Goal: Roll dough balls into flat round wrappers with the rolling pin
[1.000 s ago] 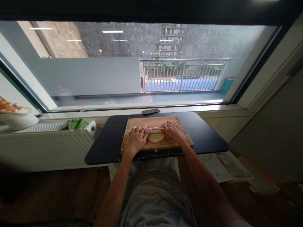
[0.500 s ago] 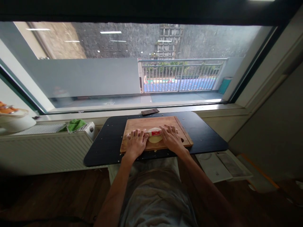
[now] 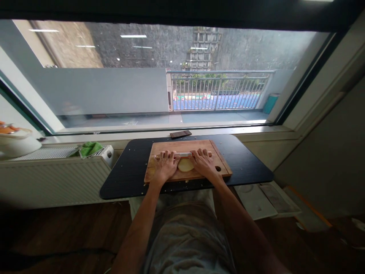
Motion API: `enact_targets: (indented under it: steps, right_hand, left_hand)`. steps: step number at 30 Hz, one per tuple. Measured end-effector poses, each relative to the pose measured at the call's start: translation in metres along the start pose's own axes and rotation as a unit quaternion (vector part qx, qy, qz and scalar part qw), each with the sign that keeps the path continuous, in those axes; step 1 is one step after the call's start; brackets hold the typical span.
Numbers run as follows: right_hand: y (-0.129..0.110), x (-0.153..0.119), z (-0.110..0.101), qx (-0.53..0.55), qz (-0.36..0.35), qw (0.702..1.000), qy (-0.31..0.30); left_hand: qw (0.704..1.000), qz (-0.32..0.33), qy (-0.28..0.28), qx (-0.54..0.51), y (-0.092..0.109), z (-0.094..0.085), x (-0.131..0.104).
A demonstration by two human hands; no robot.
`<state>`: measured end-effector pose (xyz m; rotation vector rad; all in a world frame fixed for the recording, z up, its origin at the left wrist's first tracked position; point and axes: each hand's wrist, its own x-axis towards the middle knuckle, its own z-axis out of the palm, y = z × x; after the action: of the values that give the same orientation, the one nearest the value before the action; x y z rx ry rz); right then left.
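Observation:
A thin rolling pin with a printed label lies crosswise on a wooden cutting board. Over its left part rests my left hand, fingers bent across the wood. My right hand covers the right part in the same way, so each hand is closed on the pin. Between the hands, on the near side of the pin, a flat round of pale dough lies on the board. The pin touches or lies just past the dough's far edge; I cannot tell which.
The board sits on a black table dotted with crumbs. Behind it a small dark slab lies on the windowsill. On the left are a radiator, a green cloth and a white pot.
Both hands have moved the rolling pin away from me, from the middle of the dough to its far edge. The pin has turned, and its red label patch now barely shows.

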<state>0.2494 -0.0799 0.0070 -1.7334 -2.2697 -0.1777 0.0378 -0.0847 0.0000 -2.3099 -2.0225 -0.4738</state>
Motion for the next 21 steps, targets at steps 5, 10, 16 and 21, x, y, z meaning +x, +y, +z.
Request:
enact_targets:
  steps: [5,10,16,21]
  right_hand:
    - [-0.006,-0.024,-0.003,-0.014,0.005,1.000,0.005]
    - [-0.010,-0.043,-0.006,-0.004,0.010,1.000,0.010]
    - [-0.013,-0.051,-0.002,-0.011,0.009,0.999,0.029]
    - [-0.010,-0.040,-0.003,0.002,0.011,1.000,0.004]
  left_hand:
    - [1.000,0.012,0.017,0.001,0.002,-0.006,-0.021]
    - [1.000,0.013,0.024,0.003,0.002,-0.003,-0.042]
    - [1.000,0.017,0.005,0.005,-0.001,-0.005,-0.046]
    - [1.000,0.008,-0.023,0.014,0.000,-0.010,-0.026]
